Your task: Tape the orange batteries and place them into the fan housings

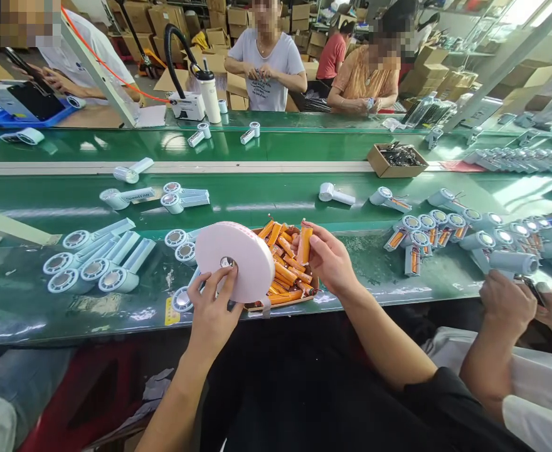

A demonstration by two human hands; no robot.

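My left hand (212,311) holds a large white roll of tape (236,260) upright by its lower edge, fingers at its centre hole. My right hand (330,258) grips one orange cylindrical battery (304,243) upright, just right of the roll. Under both lies a shallow tray (283,302) heaped with several orange batteries (283,267). The roll hides the tray's left part.
Pale blue handheld fan bodies (100,263) lie in groups left and right (450,229) on the green conveyor belt (257,201). A co-worker's hands (509,301) work at my right. A cardboard box (397,159) of parts sits across. Other people sit at the far side.
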